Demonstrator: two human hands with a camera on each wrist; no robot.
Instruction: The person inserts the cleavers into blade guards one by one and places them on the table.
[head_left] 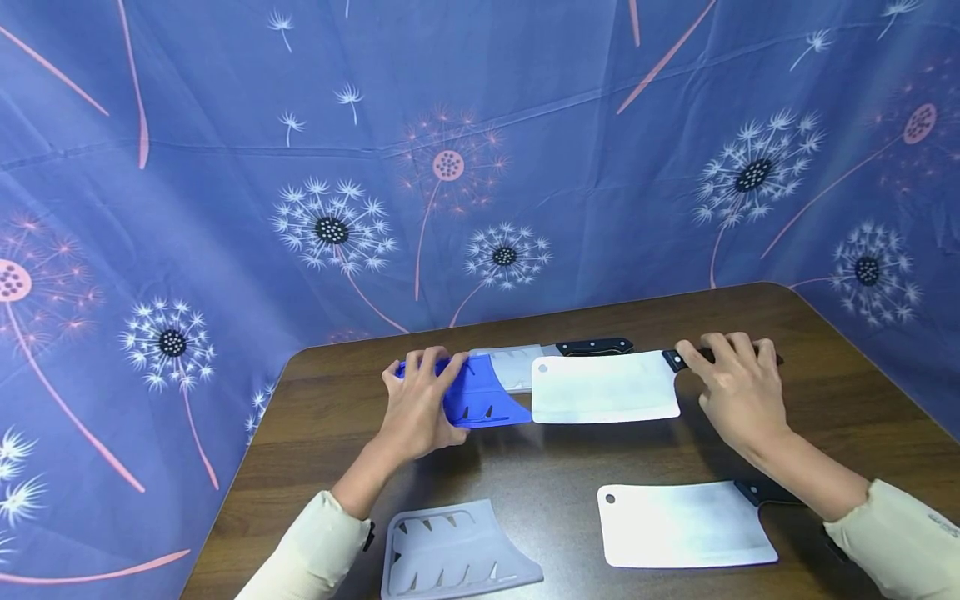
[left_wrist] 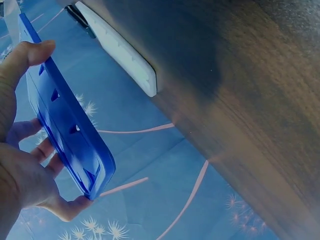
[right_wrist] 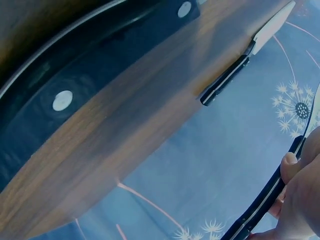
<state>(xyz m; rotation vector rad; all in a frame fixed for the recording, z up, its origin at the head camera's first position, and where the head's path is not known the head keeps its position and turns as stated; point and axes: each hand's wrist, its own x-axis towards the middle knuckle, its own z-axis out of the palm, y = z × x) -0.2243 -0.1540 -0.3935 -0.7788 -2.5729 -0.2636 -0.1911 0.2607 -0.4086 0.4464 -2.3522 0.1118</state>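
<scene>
Cleaver (head_left: 604,387) at frame centre, blade tip meeting the blue sheath (head_left: 480,392). Right hand (head_left: 738,386) grips its black handle; left hand (head_left: 420,400) clasps the sheath by its edges. Sheathing step, seemingly: next needs blade aligned with the sheath mouth.

bare table (head_left: 555,475) between the cleavers

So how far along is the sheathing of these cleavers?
Done: the far cleaver already sits in a grey sheath. In hand: left hand holds the blue sheath, right hand grips the middle cleaver by its handle. Left: the near cleaver and grey guard.
</scene>
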